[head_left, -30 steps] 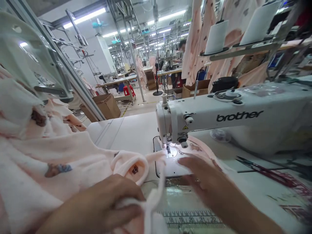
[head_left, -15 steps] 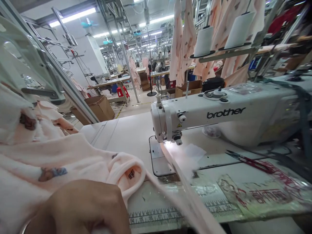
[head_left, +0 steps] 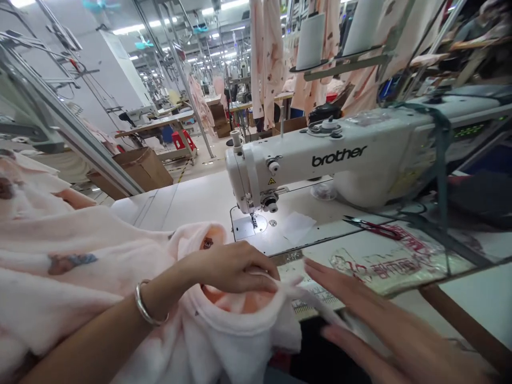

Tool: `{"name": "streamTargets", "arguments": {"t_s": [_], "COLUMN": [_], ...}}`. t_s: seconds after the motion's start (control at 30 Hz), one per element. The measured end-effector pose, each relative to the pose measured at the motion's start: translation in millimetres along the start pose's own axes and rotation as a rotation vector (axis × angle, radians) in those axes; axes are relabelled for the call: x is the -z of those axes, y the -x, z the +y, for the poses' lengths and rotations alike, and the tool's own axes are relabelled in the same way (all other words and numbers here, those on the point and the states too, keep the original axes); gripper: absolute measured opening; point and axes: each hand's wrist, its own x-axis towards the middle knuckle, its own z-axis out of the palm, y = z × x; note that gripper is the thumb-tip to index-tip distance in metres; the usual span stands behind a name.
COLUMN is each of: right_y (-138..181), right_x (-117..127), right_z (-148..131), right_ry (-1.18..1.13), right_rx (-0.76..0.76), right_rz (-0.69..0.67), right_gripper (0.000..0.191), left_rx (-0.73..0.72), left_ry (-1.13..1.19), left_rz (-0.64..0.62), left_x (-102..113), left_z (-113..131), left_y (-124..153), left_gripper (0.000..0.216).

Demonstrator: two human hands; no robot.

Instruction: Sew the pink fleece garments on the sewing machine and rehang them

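A pale pink fleece garment (head_left: 132, 240) with small bear prints spreads over the left of the table and hangs over its front edge. My left hand (head_left: 244, 269), with a silver bangle at the wrist, is closed on the rim of a round opening in it. From that rim a narrow pink strip (head_left: 316, 306) runs right. My right hand (head_left: 372, 309) is at the strip, smeared by motion, its fingers and thumb stretched out and apart. Behind the hands stands a white sewing machine (head_left: 296, 160); no fabric lies under its presser foot (head_left: 254, 221).
Red-handled scissors (head_left: 374, 226) and a whitish scrap (head_left: 298, 226) lie on the table. A ruler tape (head_left: 318, 293) runs along the front edge. Thread cones (head_left: 310, 40) stand above the machine. At the left a metal post (head_left: 96, 154) rises beside a cardboard box (head_left: 142, 168).
My left hand has moved right and up, onto the opening's rim. My right hand has come into view. The pink strip has left the presser foot area and now hangs between my hands.
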Motion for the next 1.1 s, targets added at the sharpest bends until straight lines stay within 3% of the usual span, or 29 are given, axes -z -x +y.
{"name": "streamTargets", "arguments": {"t_s": [0.1, 0.17, 0.23, 0.3, 0.43, 0.6, 0.8, 0.97, 1.1], "right_y": [-40.3, -58.5, -65.9, -65.9, -62.7, -67.0, -73.5, -96.7, -125.5], "right_x": [-11.0, -16.5, -18.1, -15.9, -5.3, 6.6, -1.8, -20.4, -37.5], "right_z": [-8.1, -9.6, -8.5, -6.2, -3.0, -0.3, 6.9, 19.3, 27.7], "right_ry": [-0.286, -0.422, -0.439, -0.425, -0.388, -0.373, -0.376, -0.408, -0.442], "right_rx": [-0.092, -0.208, -0.272, -0.294, -0.309, -0.345, -0.366, -0.392, -0.399], "right_rz": [-0.177, -0.251, -0.254, -0.234, -0.259, -0.330, -0.287, -0.240, -0.260], "right_gripper": [0.029, 0.012, 0.010, 0.010, 0.011, 0.011, 0.013, 0.013, 0.012], "left_rx": [0.016, 0.112, 0.215, 0.284, 0.381, 0.384, 0.336, 0.257, 0.434], "left_ry": [-0.030, -0.147, -0.226, -0.184, -0.008, 0.183, 0.123, 0.066, 0.246], "left_rz": [0.023, 0.222, 0.484, 0.586, 0.449, 0.501, 0.539, 0.566, 0.524], "left_x": [-0.6, -5.2, -13.6, -24.7, -44.8, -47.8, -33.5, -14.6, -5.4], "left_z": [-0.1, 6.4, 17.6, 29.5, 37.2, 24.4, 15.2, -15.8, -49.3], "left_y": [3.4, 9.0, 13.8, 15.2, 6.5, -4.1, -11.7, -23.3, -28.0], "left_gripper": [0.023, 0.020, 0.020, 0.025, 0.030, 0.013, 0.011, 0.008, 0.017]}}
